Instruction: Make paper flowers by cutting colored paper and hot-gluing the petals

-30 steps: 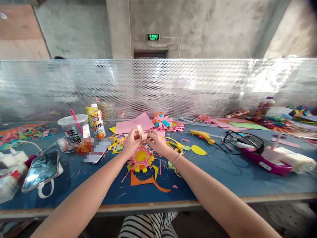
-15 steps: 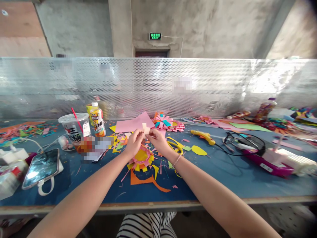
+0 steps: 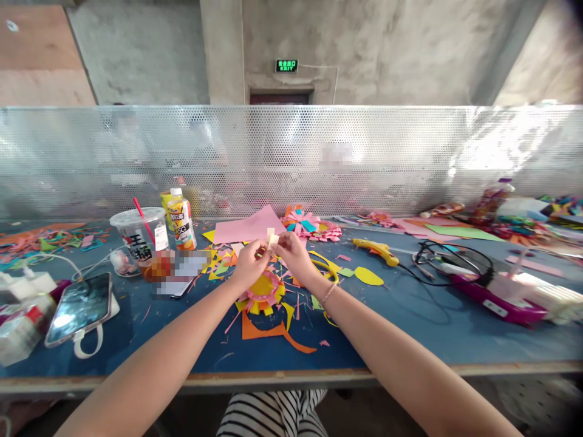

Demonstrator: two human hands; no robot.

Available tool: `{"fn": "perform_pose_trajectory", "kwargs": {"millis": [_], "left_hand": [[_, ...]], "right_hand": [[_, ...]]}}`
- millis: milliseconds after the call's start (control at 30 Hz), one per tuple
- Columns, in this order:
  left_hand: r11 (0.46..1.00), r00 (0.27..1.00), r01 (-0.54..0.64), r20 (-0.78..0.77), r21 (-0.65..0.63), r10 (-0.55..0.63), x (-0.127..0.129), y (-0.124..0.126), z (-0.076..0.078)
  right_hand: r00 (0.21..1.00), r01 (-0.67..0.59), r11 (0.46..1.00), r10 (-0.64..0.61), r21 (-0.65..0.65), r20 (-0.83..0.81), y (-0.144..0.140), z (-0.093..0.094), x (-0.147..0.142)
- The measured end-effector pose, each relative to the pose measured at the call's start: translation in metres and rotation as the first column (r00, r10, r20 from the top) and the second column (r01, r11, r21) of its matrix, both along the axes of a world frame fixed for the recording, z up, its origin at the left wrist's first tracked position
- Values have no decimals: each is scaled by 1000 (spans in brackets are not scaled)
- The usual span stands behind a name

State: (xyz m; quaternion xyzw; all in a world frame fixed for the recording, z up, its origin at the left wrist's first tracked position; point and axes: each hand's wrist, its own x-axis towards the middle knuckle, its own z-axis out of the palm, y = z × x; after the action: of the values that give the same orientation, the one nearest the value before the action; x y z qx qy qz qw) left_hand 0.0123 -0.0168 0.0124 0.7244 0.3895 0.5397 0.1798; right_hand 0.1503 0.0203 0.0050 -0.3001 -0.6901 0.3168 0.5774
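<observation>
- Overhead, a green exit sign [image 3: 286, 65] is glowing on the bare concrete wall [image 3: 378, 48], and a perforated metal screen [image 3: 410, 158] is running along the far edge of the long blue worktable [image 3: 410, 334].
- Coloured paper scraps are lying all over the table, with a flat pink paper sheet [image 3: 248, 229] sitting just beyond the hands and a cluster of finished pink paper flowers [image 3: 310, 226] lying to its right.
- To the left, a clear plastic cup with a red straw [image 3: 139, 233] is standing beside a yellow-labelled drink bottle [image 3: 180, 220], and a smartphone on a white stand [image 3: 78, 308] is lying nearer, further left.
- To the right, a yellow glue gun [image 3: 376, 250] is resting on the table, with a tangle of black cable [image 3: 450, 258] and a magenta and white tool [image 3: 505, 297] further right.
- Nothing is blocking the view of the hands.
- Both forearms are reaching forward from the near edge, meeting at the middle of the table.
- The left hand [image 3: 248, 264] and the right hand [image 3: 294, 255] are each pinching, with fingertips closed, a small pale paper strip [image 3: 271, 238], holding it between them just above a pink and yellow paper flower [image 3: 263, 290], which is lying on the table on an orange paper offcut [image 3: 268, 332].
</observation>
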Motion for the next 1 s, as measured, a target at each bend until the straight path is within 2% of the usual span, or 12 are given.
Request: {"fn": "perform_pose_trajectory", "kwargs": {"millis": [167, 367, 667, 1000], "left_hand": [[999, 1000, 14, -3, -40, -15, 1, -5, 2], [999, 1000, 16, 6, -49, -16, 2, -2, -1], [998, 999, 40, -26, -51, -42, 1, -1, -1], [992, 996, 86, 46, -94, -82, -1, -1, -1]], "right_hand": [[993, -117, 989, 119, -91, 12, -3, 4, 0], [999, -50, 991, 52, -128, 10, -3, 3, 2], [994, -73, 984, 59, -162, -91, -8, 8, 1], [992, -82, 979, 61, -189, -114, -6, 6, 1]]}}
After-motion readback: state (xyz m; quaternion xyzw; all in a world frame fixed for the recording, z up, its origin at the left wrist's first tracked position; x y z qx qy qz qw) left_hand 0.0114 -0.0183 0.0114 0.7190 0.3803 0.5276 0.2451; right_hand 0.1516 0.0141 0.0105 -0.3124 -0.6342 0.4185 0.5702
